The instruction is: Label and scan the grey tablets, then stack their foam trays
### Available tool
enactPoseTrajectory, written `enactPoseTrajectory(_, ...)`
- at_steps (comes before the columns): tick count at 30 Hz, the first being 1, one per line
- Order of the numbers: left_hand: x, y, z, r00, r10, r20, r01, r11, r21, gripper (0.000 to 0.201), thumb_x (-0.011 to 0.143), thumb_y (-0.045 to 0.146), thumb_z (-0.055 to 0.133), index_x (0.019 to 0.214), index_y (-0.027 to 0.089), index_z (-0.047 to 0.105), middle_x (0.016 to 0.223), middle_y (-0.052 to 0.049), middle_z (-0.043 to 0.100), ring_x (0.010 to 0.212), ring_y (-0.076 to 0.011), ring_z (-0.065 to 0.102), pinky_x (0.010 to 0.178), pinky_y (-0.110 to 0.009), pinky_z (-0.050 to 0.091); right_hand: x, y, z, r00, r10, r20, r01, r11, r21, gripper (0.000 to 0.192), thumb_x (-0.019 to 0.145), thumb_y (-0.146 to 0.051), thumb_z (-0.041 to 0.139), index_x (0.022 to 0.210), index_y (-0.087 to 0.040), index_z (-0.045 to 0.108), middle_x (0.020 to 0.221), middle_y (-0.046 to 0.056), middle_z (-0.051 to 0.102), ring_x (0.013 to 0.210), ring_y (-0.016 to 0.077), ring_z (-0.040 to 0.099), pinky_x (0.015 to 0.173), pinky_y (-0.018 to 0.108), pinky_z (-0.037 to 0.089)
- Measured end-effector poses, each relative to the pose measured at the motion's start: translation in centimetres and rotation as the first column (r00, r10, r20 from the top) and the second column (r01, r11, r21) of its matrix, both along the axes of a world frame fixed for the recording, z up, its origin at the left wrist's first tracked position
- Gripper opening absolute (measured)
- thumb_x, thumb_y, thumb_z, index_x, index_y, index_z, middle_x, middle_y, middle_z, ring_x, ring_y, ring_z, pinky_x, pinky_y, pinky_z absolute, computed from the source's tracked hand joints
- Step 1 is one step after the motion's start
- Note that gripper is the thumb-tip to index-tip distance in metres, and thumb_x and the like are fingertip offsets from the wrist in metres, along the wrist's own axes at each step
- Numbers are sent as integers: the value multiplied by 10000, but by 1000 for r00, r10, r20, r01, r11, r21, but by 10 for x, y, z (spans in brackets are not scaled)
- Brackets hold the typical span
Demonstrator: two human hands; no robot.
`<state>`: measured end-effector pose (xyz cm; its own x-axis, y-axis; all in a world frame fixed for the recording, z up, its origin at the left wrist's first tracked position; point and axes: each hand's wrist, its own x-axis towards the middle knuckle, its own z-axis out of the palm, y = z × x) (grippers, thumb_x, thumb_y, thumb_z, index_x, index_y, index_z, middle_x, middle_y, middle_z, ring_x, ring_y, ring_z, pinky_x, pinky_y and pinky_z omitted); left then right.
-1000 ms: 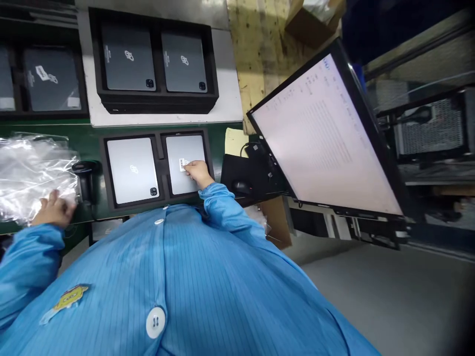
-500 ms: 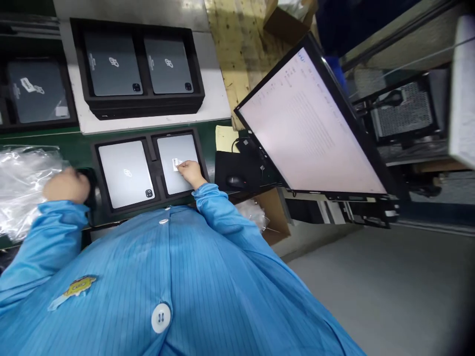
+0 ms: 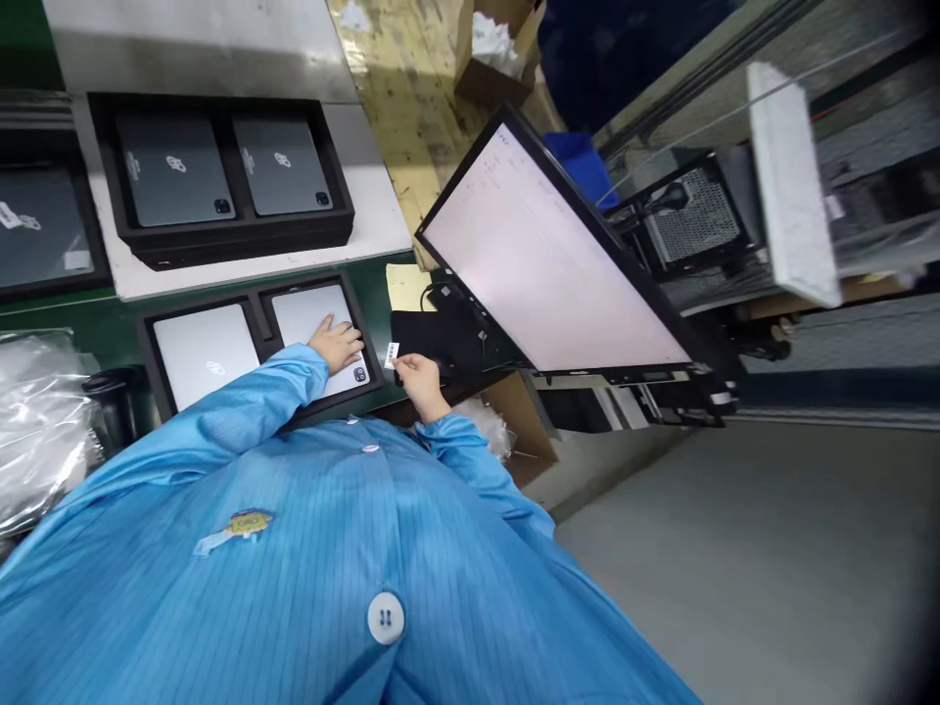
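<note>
A black tray [image 3: 262,318] on the green bench holds two silver tablets lying back side up. My left hand [image 3: 336,344] rests flat on the right tablet [image 3: 308,318], fingers spread, its sleeve crossing over the left tablet [image 3: 198,348]. My right hand [image 3: 418,375] is just right of the tray, over a black mat [image 3: 433,338], and pinches a small white barcode label [image 3: 392,353] between its fingertips.
A second black tray [image 3: 227,230] with two dark grey tablets sits on a white board behind. A tilted monitor [image 3: 550,269] stands at the right. Crinkled clear plastic bags [image 3: 36,421] and a black scanner stand [image 3: 110,397] are at the left. A yellow note [image 3: 403,284] lies by the mat.
My right hand lifted the white label off the right tablet and moved right of the tray. My left hand crossed from the plastic bags onto that tablet. The view swung left.
</note>
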<state>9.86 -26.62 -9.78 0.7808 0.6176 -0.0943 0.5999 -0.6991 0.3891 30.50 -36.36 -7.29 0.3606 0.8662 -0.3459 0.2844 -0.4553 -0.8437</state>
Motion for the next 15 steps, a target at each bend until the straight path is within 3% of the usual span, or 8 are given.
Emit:
enactPoseTrajectory(4, 9, 6, -1, 999, -25, 31, 23, 998, 65, 269, 988, 368, 533, 980, 199, 743, 1138, -130, 645, 1224, -306, 517, 1235, -611, 137, 10, -4, -6, 998, 10, 57, -10, 1000, -10, 247, 750, -396, 685, 651, -172, 653, 542, -28, 570, 520, 117, 477, 535, 228, 351)
enactPoseTrajectory(8, 16, 11, 2, 998, -42, -40, 44, 998, 54, 364, 1017, 391, 447, 963, 172, 732, 1091, -149, 651, 1098, -290, 565, 1134, -537, 302, 10, 11, -12, 977, 23, 214, -16, 999, -34, 189, 785, -314, 678, 652, -182, 649, 586, -15, 615, 563, 133, 531, 580, 233, 380)
enactPoseTrajectory(12, 21, 22, 15, 998, 6, -67, -4, 999, 32, 440, 1031, 376, 359, 946, 142, 721, 1011, -170, 658, 1025, -287, 595, 961, -466, 394, 0, 36, -12, 948, 123, 295, -115, 992, -46, 164, 828, -272, 679, 689, -190, 656, 643, -8, 644, 621, 142, 571, 642, 236, 422)
enactPoseTrajectory(15, 8, 24, 31, 1000, 9, 18, -11, 996, 83, 453, 1029, 389, 336, 912, 148, 701, 982, -166, 658, 999, -278, 598, 931, -455, 394, -21, 55, -10, 945, 190, 266, -188, 982, -33, 135, 862, -258, 679, 746, -188, 677, 705, 8, 682, 670, 146, 610, 668, 233, 444)
